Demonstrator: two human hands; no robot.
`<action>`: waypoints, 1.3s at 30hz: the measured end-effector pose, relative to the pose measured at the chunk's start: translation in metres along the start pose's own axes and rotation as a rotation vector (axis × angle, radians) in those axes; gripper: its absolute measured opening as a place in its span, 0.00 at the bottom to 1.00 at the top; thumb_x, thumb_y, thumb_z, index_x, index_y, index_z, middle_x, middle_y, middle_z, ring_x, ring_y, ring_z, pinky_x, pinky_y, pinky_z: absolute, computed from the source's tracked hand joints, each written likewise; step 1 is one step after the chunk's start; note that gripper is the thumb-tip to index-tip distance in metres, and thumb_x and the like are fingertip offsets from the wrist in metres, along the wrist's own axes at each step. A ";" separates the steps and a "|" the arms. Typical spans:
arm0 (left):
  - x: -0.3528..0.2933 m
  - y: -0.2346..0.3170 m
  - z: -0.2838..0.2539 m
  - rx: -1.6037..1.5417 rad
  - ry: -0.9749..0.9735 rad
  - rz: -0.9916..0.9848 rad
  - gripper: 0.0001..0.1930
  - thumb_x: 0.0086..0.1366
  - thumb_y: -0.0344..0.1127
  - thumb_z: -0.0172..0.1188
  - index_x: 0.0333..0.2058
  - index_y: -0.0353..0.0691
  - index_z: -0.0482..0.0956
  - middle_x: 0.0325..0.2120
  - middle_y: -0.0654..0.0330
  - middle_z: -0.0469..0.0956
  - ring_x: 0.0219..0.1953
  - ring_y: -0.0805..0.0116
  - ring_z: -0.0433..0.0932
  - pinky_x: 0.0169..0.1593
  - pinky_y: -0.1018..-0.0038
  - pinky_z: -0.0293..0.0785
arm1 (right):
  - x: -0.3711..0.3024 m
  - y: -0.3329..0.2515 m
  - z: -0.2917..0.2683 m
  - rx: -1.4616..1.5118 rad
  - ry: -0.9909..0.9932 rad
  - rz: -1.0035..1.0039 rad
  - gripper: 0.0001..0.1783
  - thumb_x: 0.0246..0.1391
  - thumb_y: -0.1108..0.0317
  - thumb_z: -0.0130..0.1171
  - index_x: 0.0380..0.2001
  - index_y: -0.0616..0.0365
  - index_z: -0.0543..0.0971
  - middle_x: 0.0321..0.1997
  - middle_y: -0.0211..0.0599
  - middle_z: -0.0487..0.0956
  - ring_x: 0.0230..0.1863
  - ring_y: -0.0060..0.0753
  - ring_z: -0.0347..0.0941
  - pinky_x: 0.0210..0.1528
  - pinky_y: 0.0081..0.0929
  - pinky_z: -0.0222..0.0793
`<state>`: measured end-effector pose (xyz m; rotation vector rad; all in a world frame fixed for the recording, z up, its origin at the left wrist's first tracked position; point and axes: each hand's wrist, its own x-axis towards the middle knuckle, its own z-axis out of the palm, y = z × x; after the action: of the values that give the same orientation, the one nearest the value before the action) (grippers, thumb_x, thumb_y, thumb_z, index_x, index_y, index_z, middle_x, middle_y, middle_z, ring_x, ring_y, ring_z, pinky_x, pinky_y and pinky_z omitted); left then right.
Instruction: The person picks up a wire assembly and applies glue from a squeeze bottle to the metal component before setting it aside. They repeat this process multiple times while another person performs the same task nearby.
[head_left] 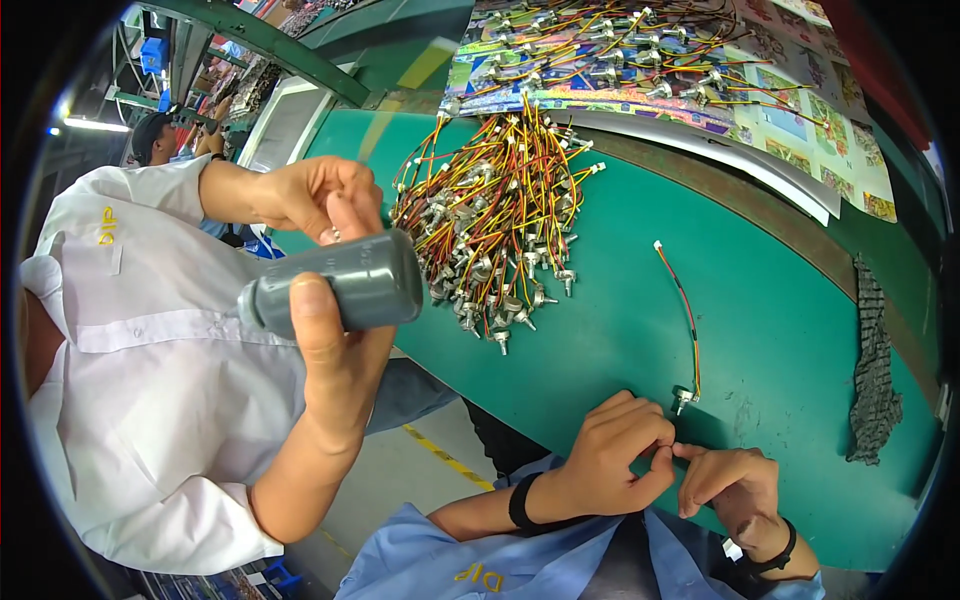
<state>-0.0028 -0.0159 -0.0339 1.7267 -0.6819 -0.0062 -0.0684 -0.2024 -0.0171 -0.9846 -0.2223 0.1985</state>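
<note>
Fingers curled, my left hand (615,452) meets my right hand (735,484) fingertip to fingertip above the near edge of the green table (620,320). Both are closed in a pinch, and whatever sits between the fingertips is hidden or too small to name. Just beyond them lies a potentiometer (685,399) with a metal shaft. Its red, black and yellow wires (687,305) stretch away to a small white connector (658,245). To the left, a co-worker in a white shirt holds a dark grey squeeze bottle (365,280) in one hand and a small shiny piece in the other.
A big heap of wired potentiometers (495,225) covers the table's left part. More lie at the back on printed picture sheets (790,120). A crumpled black strip (872,365) rests at the right edge. The co-worker's arms (320,400) reach in from the left.
</note>
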 end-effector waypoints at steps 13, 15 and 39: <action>-0.001 0.000 0.001 0.036 0.025 0.070 0.08 0.36 0.21 0.55 0.20 0.38 0.69 0.16 0.60 0.64 0.18 0.62 0.61 0.26 0.68 0.55 | -0.001 -0.002 -0.001 0.000 -0.008 0.008 0.26 0.49 0.49 0.61 0.36 0.65 0.77 0.30 0.46 0.81 0.30 0.41 0.77 0.62 0.52 0.61; -0.001 0.001 -0.002 -0.008 0.000 0.057 0.08 0.37 0.21 0.54 0.20 0.38 0.69 0.16 0.60 0.64 0.18 0.62 0.61 0.26 0.68 0.55 | 0.000 -0.003 0.000 0.000 -0.005 0.010 0.26 0.49 0.49 0.61 0.36 0.65 0.77 0.30 0.46 0.81 0.30 0.41 0.77 0.62 0.52 0.61; 0.001 0.002 -0.001 -0.036 -0.064 0.002 0.09 0.39 0.21 0.54 0.24 0.37 0.72 0.21 0.59 0.73 0.21 0.63 0.67 0.27 0.69 0.57 | 0.000 -0.003 -0.001 0.069 0.030 0.024 0.26 0.49 0.50 0.62 0.35 0.67 0.78 0.30 0.47 0.81 0.29 0.43 0.78 0.61 0.55 0.62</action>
<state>-0.0024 -0.0152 -0.0314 1.6970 -0.7265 -0.0718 -0.0682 -0.2047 -0.0146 -0.9212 -0.1752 0.2114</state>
